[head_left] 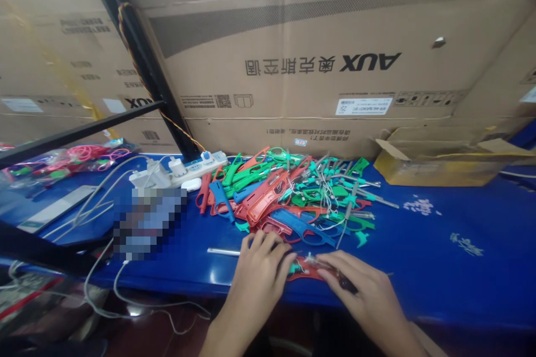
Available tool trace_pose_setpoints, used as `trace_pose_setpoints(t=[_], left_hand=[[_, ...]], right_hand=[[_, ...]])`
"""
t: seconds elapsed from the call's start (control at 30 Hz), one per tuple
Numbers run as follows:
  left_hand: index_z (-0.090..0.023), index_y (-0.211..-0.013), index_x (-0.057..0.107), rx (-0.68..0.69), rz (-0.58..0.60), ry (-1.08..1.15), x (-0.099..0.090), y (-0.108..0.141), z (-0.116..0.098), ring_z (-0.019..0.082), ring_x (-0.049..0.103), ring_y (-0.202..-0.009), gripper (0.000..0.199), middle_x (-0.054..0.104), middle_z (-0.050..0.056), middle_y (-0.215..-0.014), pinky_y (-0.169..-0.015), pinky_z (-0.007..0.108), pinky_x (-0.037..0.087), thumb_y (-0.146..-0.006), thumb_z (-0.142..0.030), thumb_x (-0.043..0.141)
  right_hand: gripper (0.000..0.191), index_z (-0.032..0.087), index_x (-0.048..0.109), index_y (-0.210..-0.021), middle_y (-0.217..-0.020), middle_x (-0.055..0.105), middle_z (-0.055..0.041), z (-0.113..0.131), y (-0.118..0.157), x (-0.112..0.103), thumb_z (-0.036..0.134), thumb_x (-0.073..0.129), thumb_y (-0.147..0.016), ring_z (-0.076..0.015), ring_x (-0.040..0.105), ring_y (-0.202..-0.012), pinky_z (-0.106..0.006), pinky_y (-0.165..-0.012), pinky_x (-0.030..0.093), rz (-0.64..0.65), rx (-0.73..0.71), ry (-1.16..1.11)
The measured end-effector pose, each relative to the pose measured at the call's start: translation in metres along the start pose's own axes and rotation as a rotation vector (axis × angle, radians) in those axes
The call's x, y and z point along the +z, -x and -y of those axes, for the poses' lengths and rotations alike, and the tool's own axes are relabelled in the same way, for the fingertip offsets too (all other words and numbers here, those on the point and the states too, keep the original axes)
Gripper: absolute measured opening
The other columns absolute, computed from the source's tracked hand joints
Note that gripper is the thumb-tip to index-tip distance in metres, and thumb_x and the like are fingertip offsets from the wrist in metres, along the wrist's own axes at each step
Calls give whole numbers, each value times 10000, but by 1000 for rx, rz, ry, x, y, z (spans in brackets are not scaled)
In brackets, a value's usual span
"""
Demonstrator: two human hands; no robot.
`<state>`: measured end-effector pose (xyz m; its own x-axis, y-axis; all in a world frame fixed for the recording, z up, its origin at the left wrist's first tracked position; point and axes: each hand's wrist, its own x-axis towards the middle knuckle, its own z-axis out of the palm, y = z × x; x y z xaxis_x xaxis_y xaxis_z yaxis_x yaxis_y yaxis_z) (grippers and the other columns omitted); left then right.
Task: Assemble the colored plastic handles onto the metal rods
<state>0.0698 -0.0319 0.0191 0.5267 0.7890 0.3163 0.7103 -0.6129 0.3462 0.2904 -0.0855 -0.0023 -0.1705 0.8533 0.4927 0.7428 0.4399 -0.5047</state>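
A red plastic shell point(309, 269), which looks like half of a long-nosed lighter, lies at the table's front edge between my two hands. Inside it show a green trigger piece and thin white wires. My left hand point(266, 262) is closed over its left end, with a metal tube point(224, 252) sticking out leftward past the fingers. Curled at the shell's right end, my right hand point(360, 284) grips a tool with a dark, rounded handle point(347, 283); its tip is hidden. Beyond the hands lies a heap of red, green and blue shells point(268, 195) mixed with metal tubes and wires.
Small pinkish-white pieces point(420, 206) and thin pale metal bits point(466, 245) lie on the blue table point(402, 251) at right. An opened carton point(439, 170) stands behind. To the left are a power strip point(203, 166), cables, a pixelated area and a black metal frame point(138, 56).
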Motion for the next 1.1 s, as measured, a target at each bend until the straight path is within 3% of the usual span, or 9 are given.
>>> trace_pose_setpoints(t=[0.2, 0.37, 0.57, 0.73, 0.9, 1.1], left_hand=[[-226, -916, 703, -89, 20, 97, 2, -4, -1, 269, 596, -954, 153, 699, 48, -960, -849, 440, 427, -996, -215, 574], [-225, -785, 683, -47, 66, 83, -1, -16, -3, 246, 607, -890, 182, 695, 38, -894, -832, 406, 444, -936, -170, 598], [-226, -840, 663, -42, 73, 121, 2, -16, -3, 256, 608, -936, 164, 684, 34, -932, -852, 410, 448, -978, -200, 579], [-224, -965, 611, -29, 0, 261, 3, -3, -2, 228, 599, -952, 131, 660, 28, -984, -861, 379, 446, -1042, -204, 507], [-225, -991, 601, 35, -20, 254, 6, 4, -1, 218, 590, -934, 144, 662, 24, -982, -865, 367, 437, -1063, -205, 477], [-231, -1054, 606, 65, 10, 284, 6, 4, 0, 216, 574, -971, 145, 659, 26, -1028, -864, 364, 428, -1067, -184, 469]], right_hand=[[175, 282, 709, -1103, -1011, 771, -14, 1, -1, -1, 352, 568, -1026, -179, 753, -830, -258, -720, 599, 48, 14, 9], [171, 288, 711, -1105, -1002, 767, -6, 1, -1, -2, 344, 571, -1024, -173, 752, -852, -242, -733, 594, 48, 15, -18], [166, 288, 708, -1085, -1006, 771, -3, 0, -1, -1, 348, 567, -1023, -176, 756, -840, -240, -731, 599, 66, 16, -1], [266, 300, 646, -1265, -1042, 774, -17, -2, 0, 1, 381, 564, -1025, -187, 767, -848, -240, -703, 607, 34, 25, 37], [145, 300, 676, -1096, -991, 758, 1, 1, -3, 0, 355, 558, -1032, -173, 751, -818, -241, -713, 594, 82, 38, -15], [131, 301, 654, -1130, -1003, 748, 5, 1, -2, 0, 326, 571, -1031, -159, 742, -828, -233, -722, 579, 67, 24, -27]])
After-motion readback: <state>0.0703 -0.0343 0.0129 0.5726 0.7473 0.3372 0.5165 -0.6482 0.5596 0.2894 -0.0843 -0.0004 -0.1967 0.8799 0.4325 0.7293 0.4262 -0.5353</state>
